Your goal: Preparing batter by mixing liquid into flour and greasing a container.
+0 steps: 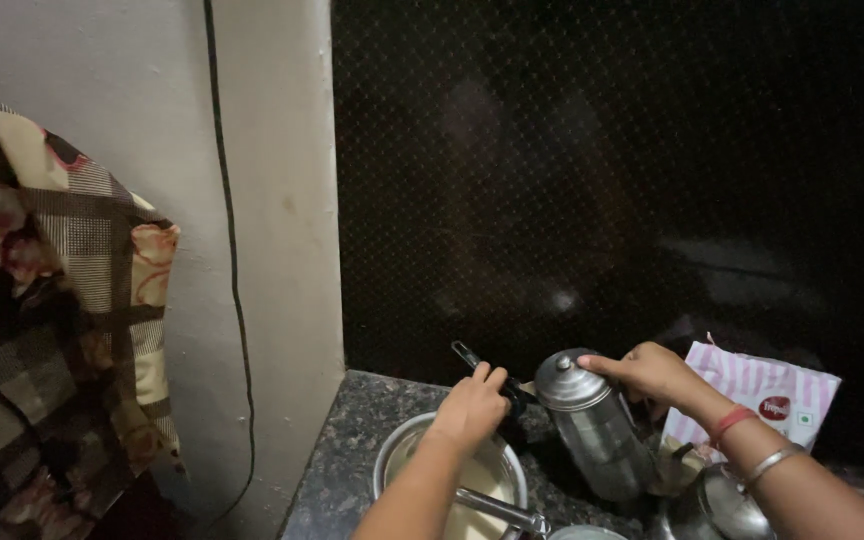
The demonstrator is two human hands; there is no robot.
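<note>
My left hand (472, 405) is closed around the black handle (469, 356) of a utensil, above a round steel bowl (392, 455) that holds a pale liquid. Across the bowl lies a pair of steel tongs (497, 508). My right hand (647, 372) grips the lid end of a tall steel canister (597, 425), which is tilted to the left over the dark counter. On that wrist I wear a red thread and a metal bangle.
A speckled dark stone counter (352, 440) runs along a dark meshed window (612, 180). A pink-and-white striped packet (762, 395) leans at the right. A steel pot lid (722, 505) sits below it. A patterned cloth (52, 300) hangs on the left wall beside a black cable (237, 300).
</note>
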